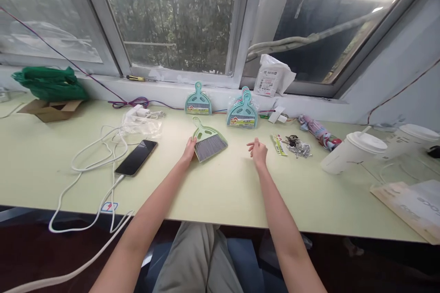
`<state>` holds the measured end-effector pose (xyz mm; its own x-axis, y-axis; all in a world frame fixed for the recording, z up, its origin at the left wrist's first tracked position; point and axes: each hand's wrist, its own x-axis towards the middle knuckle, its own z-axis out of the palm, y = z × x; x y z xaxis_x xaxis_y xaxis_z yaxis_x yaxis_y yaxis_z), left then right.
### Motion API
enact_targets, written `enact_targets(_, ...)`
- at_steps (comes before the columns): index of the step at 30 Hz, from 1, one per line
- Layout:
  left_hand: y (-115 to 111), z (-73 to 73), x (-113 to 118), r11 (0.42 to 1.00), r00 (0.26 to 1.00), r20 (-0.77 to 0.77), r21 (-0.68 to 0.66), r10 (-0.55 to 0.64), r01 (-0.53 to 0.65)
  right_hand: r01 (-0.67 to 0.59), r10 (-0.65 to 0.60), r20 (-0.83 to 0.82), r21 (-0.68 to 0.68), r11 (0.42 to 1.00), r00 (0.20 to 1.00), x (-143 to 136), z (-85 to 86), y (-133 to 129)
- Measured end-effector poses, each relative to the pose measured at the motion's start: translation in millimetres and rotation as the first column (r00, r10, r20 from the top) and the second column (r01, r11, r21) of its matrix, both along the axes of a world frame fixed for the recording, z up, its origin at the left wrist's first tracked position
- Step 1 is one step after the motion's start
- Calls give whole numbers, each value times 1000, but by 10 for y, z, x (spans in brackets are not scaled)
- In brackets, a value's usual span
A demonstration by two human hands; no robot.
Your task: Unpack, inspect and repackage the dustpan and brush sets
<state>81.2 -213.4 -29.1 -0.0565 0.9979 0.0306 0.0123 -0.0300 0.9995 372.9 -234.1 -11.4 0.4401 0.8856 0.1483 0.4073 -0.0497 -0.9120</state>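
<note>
Nearest on the tabletop (220, 201) lie one phone (136, 158), at the left, and two white lidded cups (352, 153), at the right. Between them are two hands. The left hand (189, 150) grips the left edge of one green dustpan-and-brush set (209, 141); the right hand (259, 152) is empty, its fingers loosely bent, well apart from the set. The set sits mid-tabletop, its long axis slanting: the handle points away and a little left, the grey bristles toward the near right. Beside the right hand are one small green packet (279, 145) and one bunch of keys (298, 147). Farther back, against the wall, stand one wrapped blue set (198, 101) and, to its right, one stack of wrapped sets (243, 112), too overlapped to count. Beyond, one yellow-handled screwdriver (135, 78) lies on the sill (172, 83).
</note>
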Motion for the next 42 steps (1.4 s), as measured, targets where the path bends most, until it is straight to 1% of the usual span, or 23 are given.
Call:
enact_targets(1, -48, 27, 54, 1000, 999, -35, 19, -23, 24, -23, 11, 132, 89, 996, 991, -171, 21, -52)
enact_targets(3, -156, 75, 174, 991, 990, -109, 89, -90, 100, -159, 87, 374, 167, 973, 923, -535, 58, -159)
enact_targets(4, -214, 94, 232, 978, 980, -151, 142, -131, 153, -220, 121, 475, 160, 962, 872, -696, 74, -208)
enact_targets(6, -324, 126, 331, 948, 960, -215, 224, -178, 226, -238, 106, 590, 151, 959, 801, -915, 103, -285)
enact_targets(8, -411, 162, 395, 929, 950, -238, 262, -202, 263, -215, 78, 628, 145, 966, 775, -981, 127, -323)
enact_targets(12, -470, 249, 468, 899, 942, -239, 314, -237, 306, -158, 49, 574, 142, 977, 817, -874, 161, -313)
enact_targets(15, -418, 267, 510, 889, 928, -319, 345, -190, 301, -143, 36, 522, 167, 975, 852, -826, 201, -322)
enact_targets(17, -339, 247, 477, 913, 908, -401, 316, -118, 259, -146, 31, 483, 203, 968, 875, -813, 265, -365)
enact_targets(18, -288, 235, 423, 938, 896, -441, 285, -55, 198, -139, 16, 463, 232, 963, 886, -799, 310, -393)
enact_targets(20, -177, 223, 237, 976, 845, -523, 217, 113, 4, -96, -50, 452, 293, 951, 891, -736, 413, -445)
enact_targets(21, -127, 225, 116, 975, 801, -565, 199, 198, -100, -67, -91, 472, 308, 949, 877, -686, 462, -460)
enact_targets(22, -88, 234, -9, 970, 750, -617, 188, 240, -156, -44, -124, 515, 302, 952, 848, -626, 499, -464)
enact_targets(23, -64, 247, -125, 970, 698, -674, 168, 243, -175, -30, -136, 575, 270, 962, 807, -560, 521, -454)
enact_targets(25, -63, 283, -286, 981, 601, -780, 92, 178, -171, 4, -102, 701, 140, 990, 706, -423, 503, -400)
enact_targets(27, -104, 319, -329, 991, 519, -850, 30, 92, -127, 60, -29, 790, -11, 998, 612, -300, 411, -323)
enact_targets(29, -157, 350, -314, 996, 448, -892, 30, 67, -90, 119, 36, 836, -120, 986, 547, -206, 288, -254)
enact_targets(30, -183, 364, -317, 994, 410, -908, 51, 86, -96, 134, 62, 849, -154, 979, 525, -170, 229, -228)
enact_targets(32, -234, 396, -407, 978, 310, -936, 118, 167, -172, 145, 89, 861, -185, 972, 502, -121, 141, -193)
enact_targets(34, -294, 429, -641, 942, 182, -952, 190, 246, -276, 142, 99, 863, -193, 971, 495, -97, 93, -171)
enact_targets(36, -373, 454, -986, 910, 79, -965, 208, 251, -358, 135, 106, 863, -197, 971, 495, -94, 73, -150)
enact_targets(38, -468, 464, -1346, 881, 54, -978, 158, 202, -446, 120, 114, 860, -198, 973, 497, -104, 60, -129)
enact_targets(40, -562, 463, -1622, 869, 89, -985, 86, 148, -488, 96, 115, 856, -189, 977, 504, -118, 41, -111)
enact_targets(42, -636, 457, -1762, 875, 127, -981, 70, 148, -479, 73, 113, 852, -174, 982, 512, -131, 17, -100)
